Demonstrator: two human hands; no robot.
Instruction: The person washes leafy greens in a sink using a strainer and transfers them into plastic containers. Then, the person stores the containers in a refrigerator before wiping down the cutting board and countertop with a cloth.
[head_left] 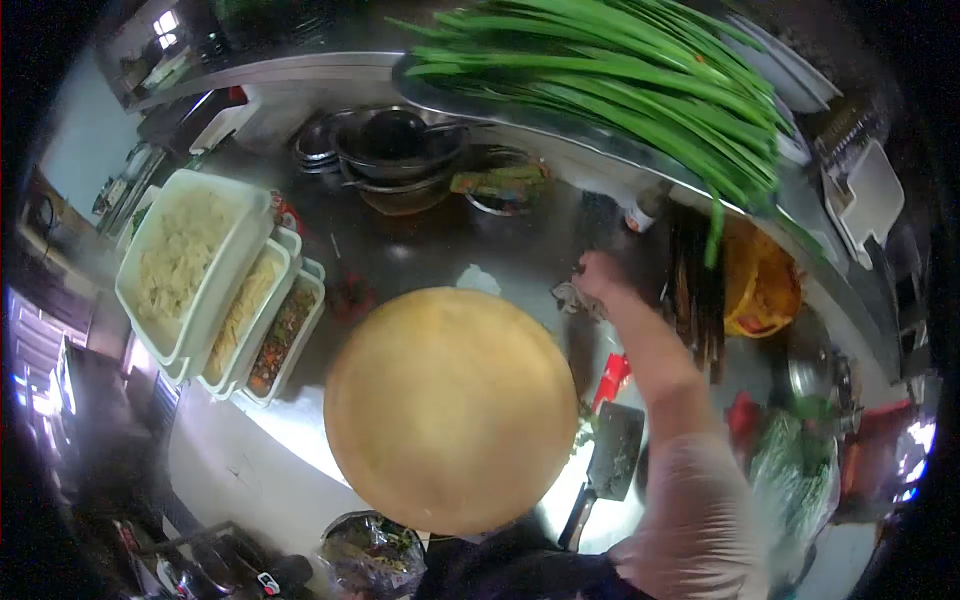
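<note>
My right hand (600, 274) reaches forward across the metal counter (530, 265), its fingers closed on a crumpled greyish rag (574, 298) that lies on the surface. In front of my body is a large round wooden chopping board (450, 410) with a bare top. A cleaver (616, 450) rests beside the board's right edge, its dark handle pointing toward me, with green scraps around the blade. Between the board and my forearm lies a red packet (612, 380). My left hand is out of view.
White tubs of food (190, 265) stand overlapping at the left. Dark bowls (400, 150) are stacked at the back. Long green leaves (620, 90) overhang a raised shelf. On the right are a yellow basket (760, 285) and bagged greens (795, 465). A lined bin (372, 555) sits near me.
</note>
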